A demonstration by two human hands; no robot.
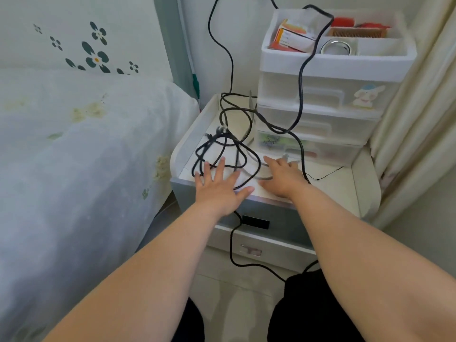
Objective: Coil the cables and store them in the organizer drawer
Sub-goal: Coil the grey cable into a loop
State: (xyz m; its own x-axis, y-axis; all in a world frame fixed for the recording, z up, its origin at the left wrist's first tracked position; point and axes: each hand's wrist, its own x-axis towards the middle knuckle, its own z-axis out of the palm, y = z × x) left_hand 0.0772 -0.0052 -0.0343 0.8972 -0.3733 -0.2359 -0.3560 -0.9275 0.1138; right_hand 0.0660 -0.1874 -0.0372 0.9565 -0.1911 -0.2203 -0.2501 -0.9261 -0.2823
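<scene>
1. Left hand lies flat, fingers spread, on the tangled black rubber cables; it grips nothing.
2. Right hand, fingers relaxed and apart, touches a thin grey cable.
3. Both cables sprawl on the white bench, before the closed translucent plastic organizer drawers.
4. They look light, limp and snag-prone; take hold near a plug end.

- 2 hands: left hand and right hand, both over the nightstand
- 1 organizer at the nightstand's back, with 3 drawers
- Perhaps 2 black cables and 1 grey cable, tangled on the nightstand
- 1 bed left of the nightstand
</scene>
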